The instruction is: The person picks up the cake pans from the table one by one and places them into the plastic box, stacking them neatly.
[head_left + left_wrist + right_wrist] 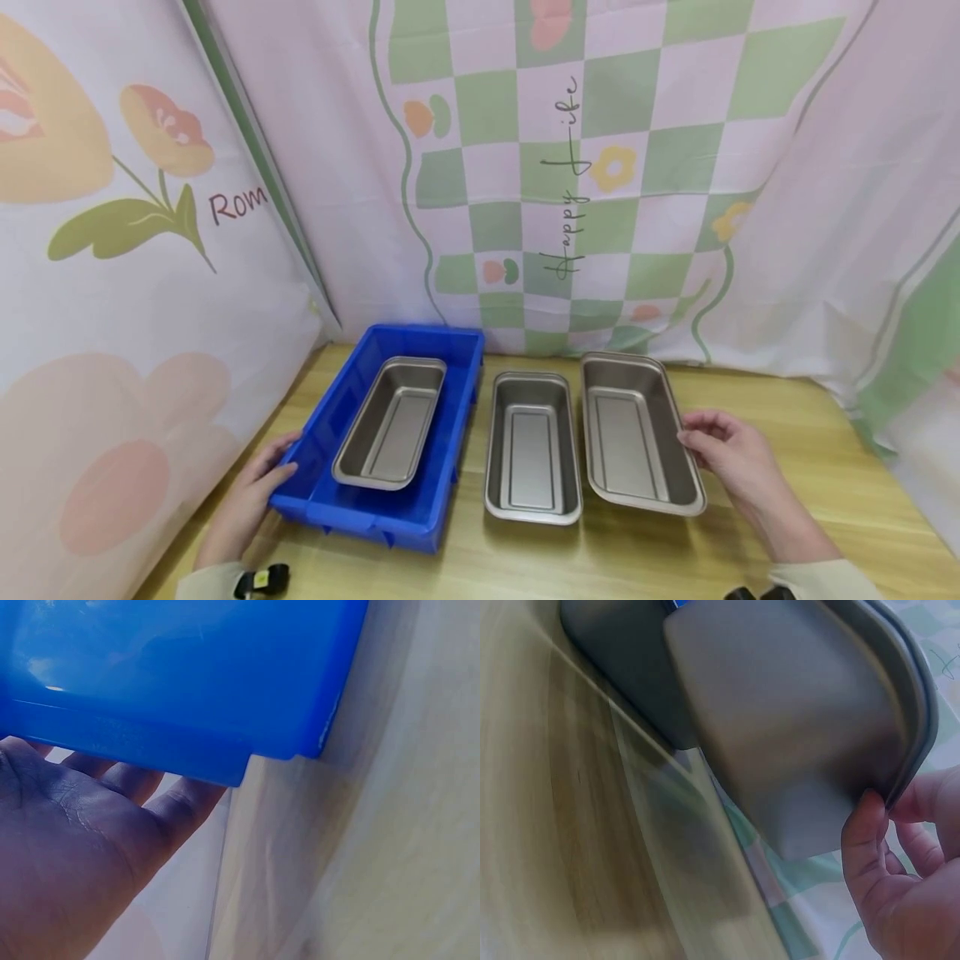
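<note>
At the right, my right hand (738, 467) pinches the side rim of a metal loaf pan (626, 442). In the right wrist view this loaf pan (780, 712) is tilted and off the table, its outer wall showing. A second loaf pan (531, 458) stands on the table just left of it. My left hand (251, 496) grips the left rim of a blue plastic tray (367, 525), thumb on top and fingers on the outer side. A third loaf pan (397, 433) lies inside that tray. The left wrist view shows the tray's wall (172, 690) above my fingers.
The wood-grain table (795, 408) ends at a printed curtain (570, 167) behind the pans. Another printed cloth (150, 308) hangs along the left side, close to my left hand. The middle pan stands between the tray and the held pan.
</note>
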{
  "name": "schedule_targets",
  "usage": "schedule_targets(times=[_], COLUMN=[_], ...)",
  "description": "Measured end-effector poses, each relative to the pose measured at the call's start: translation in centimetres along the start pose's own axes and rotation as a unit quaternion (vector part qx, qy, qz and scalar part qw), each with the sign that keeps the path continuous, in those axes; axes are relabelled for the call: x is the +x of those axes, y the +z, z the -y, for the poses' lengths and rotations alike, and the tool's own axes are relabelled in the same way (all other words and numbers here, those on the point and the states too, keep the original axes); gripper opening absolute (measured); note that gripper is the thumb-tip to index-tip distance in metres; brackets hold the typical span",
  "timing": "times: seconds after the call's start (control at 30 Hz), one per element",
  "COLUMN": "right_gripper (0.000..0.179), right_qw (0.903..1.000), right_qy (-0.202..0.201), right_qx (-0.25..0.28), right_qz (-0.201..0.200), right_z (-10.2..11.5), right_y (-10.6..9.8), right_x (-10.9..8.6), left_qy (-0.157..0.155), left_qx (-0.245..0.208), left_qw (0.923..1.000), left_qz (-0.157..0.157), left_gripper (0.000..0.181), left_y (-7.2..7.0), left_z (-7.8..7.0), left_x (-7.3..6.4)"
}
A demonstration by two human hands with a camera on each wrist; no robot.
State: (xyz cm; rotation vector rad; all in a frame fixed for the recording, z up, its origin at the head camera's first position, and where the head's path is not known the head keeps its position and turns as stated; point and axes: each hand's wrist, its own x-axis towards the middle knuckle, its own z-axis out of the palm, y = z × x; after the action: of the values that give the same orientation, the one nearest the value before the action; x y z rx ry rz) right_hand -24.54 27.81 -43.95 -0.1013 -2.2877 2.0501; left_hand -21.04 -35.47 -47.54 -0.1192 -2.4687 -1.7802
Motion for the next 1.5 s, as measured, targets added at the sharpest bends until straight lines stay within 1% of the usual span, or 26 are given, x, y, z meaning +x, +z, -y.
schedule_targets(times=[0.17,0.33,0.43,0.57,0.8,0.97,1.07,1.23,1.5], right_gripper=[0.019,0.016,0.016,0.016,0.015,0.016,0.016,0.015,0.015], right_qw=[1.0,0.9996,0.9988,0.9985,0.9977,0.996,0.9954,0.9957,0.9951], right_qy=[-0.004,-0.007,-0.003,-0.01,-0.02,-0.026,-0.026,-0.03,-0.034], right_qx=[0.002,0.028,0.049,0.054,0.064,0.084,0.09,0.086,0.091], right_qz=[0.001,0.001,-0.001,0.002,0.007,0.012,0.016,0.016,0.021], right_z=[0.3,0.6,0.8,1.0,1.4,1.8,2.1,2.5,2.9], right_y=[0.2,0.7,1.0,1.6,2.5,3.7,4.5,6.1,8.2], right_x=[0.0,0.1,0.1,0.2,0.2,0.1,0.1,0.2,0.4], left_qy=[0.0,0.01,0.007,-0.003,-0.002,-0.004,0.001,0.007,-0.001], left_qx=[0.0,0.001,0.0,0.002,0.001,-0.001,0.0,-0.003,0.001], left_qw=[1.0,0.9999,1.0,1.0,1.0,1.0,1.0,1.0,1.0], left_qz=[-0.001,-0.001,-0.001,-0.002,-0.002,-0.001,0.0,0.0,-0.004], left_gripper=[0.047,0.046,0.047,0.047,0.046,0.046,0.046,0.046,0.046], left_y=[0.0,0.0,0.1,0.1,0.1,0.0,0.0,0.2,0.0], left_z=[0.0,-0.2,-0.3,-0.3,-0.3,-0.2,-0.1,-0.1,-0.2], left_x=[0.0,-0.1,-0.2,-0.1,0.0,0.1,0.1,0.2,0.1])
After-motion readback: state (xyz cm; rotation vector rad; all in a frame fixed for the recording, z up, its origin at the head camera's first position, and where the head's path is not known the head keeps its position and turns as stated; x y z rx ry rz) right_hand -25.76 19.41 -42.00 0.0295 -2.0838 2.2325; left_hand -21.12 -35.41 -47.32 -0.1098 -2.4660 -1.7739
